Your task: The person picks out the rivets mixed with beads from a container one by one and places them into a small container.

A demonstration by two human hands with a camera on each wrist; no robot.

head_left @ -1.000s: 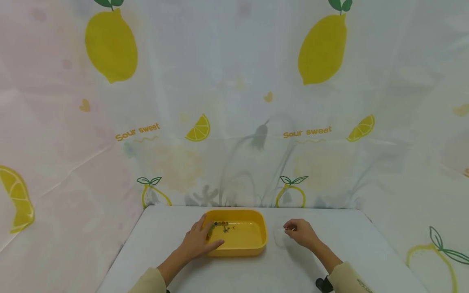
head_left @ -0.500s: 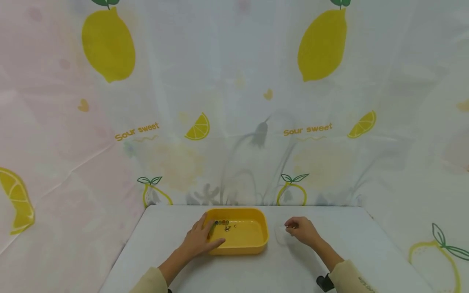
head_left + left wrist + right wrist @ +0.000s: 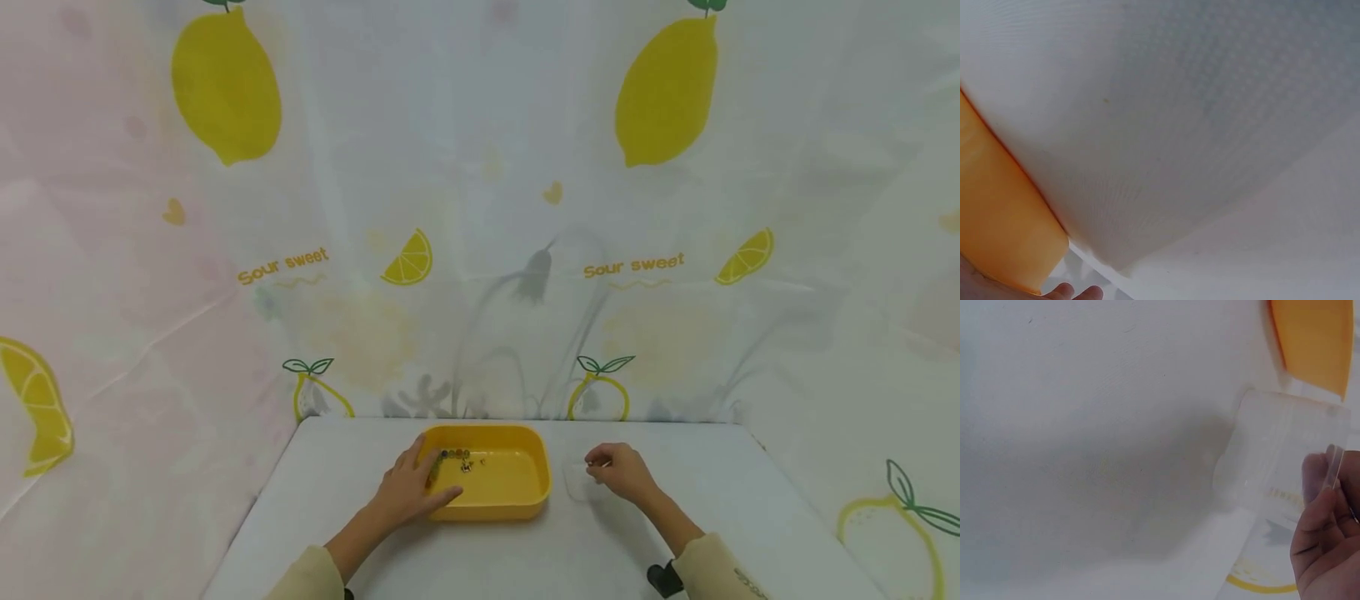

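My left hand (image 3: 408, 492) lies with spread fingers over the left side of a yellow plastic tray (image 3: 542, 479). The thumb reaches across the front rim. Inside the tray, a row of small round coloured pieces (image 3: 455, 454) sits at the back left, with a little cluster of shiny bits (image 3: 467, 467) in front. To the tray's right, my right hand (image 3: 621, 473) pinches a small clear piece (image 3: 1335, 464) between thumb and fingers. Close behind those fingers stands a see-through plastic container (image 3: 1260, 437); I cannot tell whether the pinched piece belongs to it.
A white tabletop (image 3: 510, 558) runs up to a lemon-print curtain (image 3: 480, 208) at the back and sides. The tray's orange-looking wall (image 3: 1004, 219) shows at the left edge in the left wrist view. A dark wrist strap (image 3: 663, 581) sits at the right cuff.
The head view has shifted slightly. Both hands, the tray and its contents keep nearly the same places.
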